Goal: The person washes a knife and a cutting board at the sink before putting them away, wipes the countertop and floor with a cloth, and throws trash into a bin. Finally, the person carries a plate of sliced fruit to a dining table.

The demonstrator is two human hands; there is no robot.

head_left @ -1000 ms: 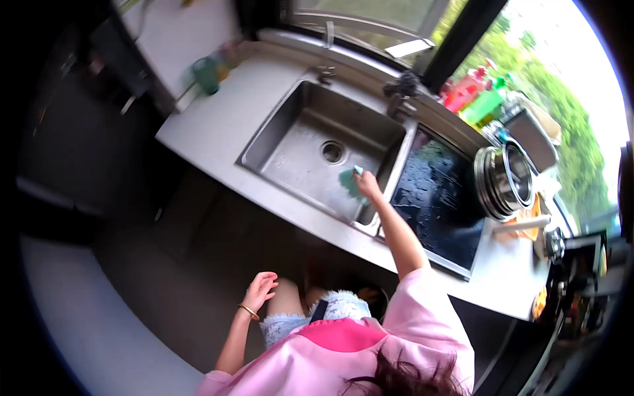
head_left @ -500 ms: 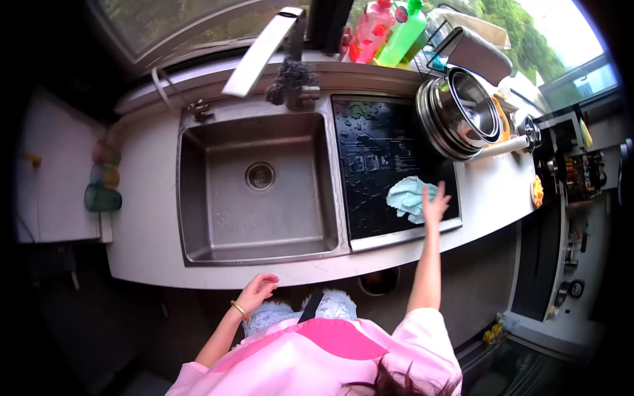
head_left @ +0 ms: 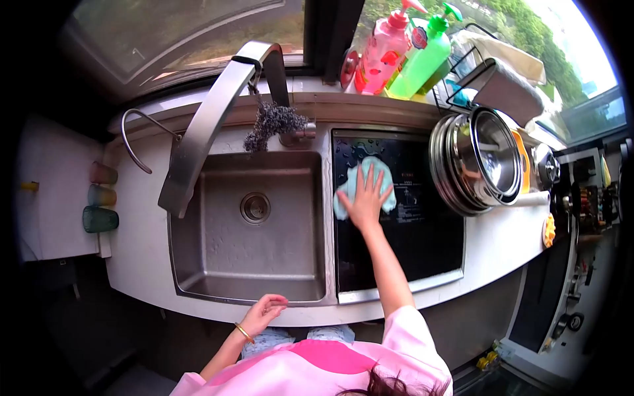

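My right hand (head_left: pixel 367 201) lies flat with fingers spread on a pale blue-green cloth (head_left: pixel 377 173), pressing it onto the black glass panel (head_left: pixel 403 247) beside the sink. Water drops dot the panel near its far edge; its front part looks smooth and dark. Just off the front edge of the counter hangs my left hand (head_left: pixel 263 313), fingers loosely extended and nothing in it. A stainless sink basin (head_left: pixel 254 247) stands to the left of the panel.
A tall tap (head_left: pixel 214 125) arches over the sink, a dark dried sprig (head_left: pixel 276 125) hanging at its base. Stacked steel bowls (head_left: pixel 492 158) sit at the panel's right. Pink (head_left: pixel 383 56) and green (head_left: pixel 422 59) pump bottles line the sill. Coloured cups (head_left: pixel 100 219) stand far left.
My right hand and the cloth have moved from the panel's front right to its far left, and drops there are partly gone. My left hand stays by the counter edge. The view has shifted.
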